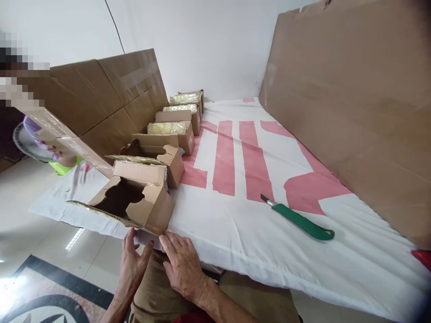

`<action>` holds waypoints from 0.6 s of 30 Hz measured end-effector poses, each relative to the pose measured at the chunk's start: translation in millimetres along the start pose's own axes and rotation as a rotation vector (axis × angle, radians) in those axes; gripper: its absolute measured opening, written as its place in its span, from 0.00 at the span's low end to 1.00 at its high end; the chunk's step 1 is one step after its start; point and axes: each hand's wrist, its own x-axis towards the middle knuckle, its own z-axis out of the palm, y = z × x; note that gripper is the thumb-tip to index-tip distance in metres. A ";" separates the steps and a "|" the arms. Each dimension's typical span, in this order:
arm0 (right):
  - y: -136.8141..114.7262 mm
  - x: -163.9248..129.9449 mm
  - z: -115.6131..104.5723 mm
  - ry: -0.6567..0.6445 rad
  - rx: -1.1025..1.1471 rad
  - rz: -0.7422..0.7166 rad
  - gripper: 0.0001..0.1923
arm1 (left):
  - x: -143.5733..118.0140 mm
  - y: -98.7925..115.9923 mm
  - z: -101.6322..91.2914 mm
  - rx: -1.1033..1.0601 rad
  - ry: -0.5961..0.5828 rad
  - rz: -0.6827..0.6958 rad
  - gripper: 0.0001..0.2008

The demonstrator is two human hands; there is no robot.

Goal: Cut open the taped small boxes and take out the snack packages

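Note:
A small open cardboard box with a torn flap lies at the near edge of a white sheet with pink markings. My left hand rests just below it, fingers apart, fingertips touching the sheet's edge under the box. My right hand lies flat beside it, fingertips at the box's near corner. Neither hand holds anything. A row of similar small boxes runs away behind it; several hold something pale yellow in plastic.
A green utility knife lies on the sheet to the right. A large cardboard sheet leans at the right, big cardboard cartons stand at the left. Another person's hand holds a long carton at far left. Tiled floor below.

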 end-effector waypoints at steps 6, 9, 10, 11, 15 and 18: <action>-0.3 -0.4 -8.4 -0.004 0.108 0.017 0.41 | -17.9 -4.6 10.9 0.022 -0.009 0.063 0.40; 1.5 -1.7 -8.0 0.029 0.131 -0.020 0.40 | -20.0 -4.8 7.8 0.025 -0.012 0.058 0.36; 2.6 -2.3 -7.1 0.044 0.140 -0.032 0.40 | -19.5 -3.3 5.6 0.031 -0.003 0.050 0.35; 4.0 -3.0 -6.1 0.058 0.148 -0.041 0.40 | -18.5 -1.1 3.1 0.039 0.015 0.038 0.33; 9.4 -5.0 -2.5 0.106 0.154 -0.040 0.37 | -13.0 11.1 -4.1 0.046 0.107 -0.025 0.33; 11.0 -5.2 -1.6 0.122 0.143 -0.037 0.36 | -9.8 16.6 -3.2 -0.007 0.120 0.001 0.33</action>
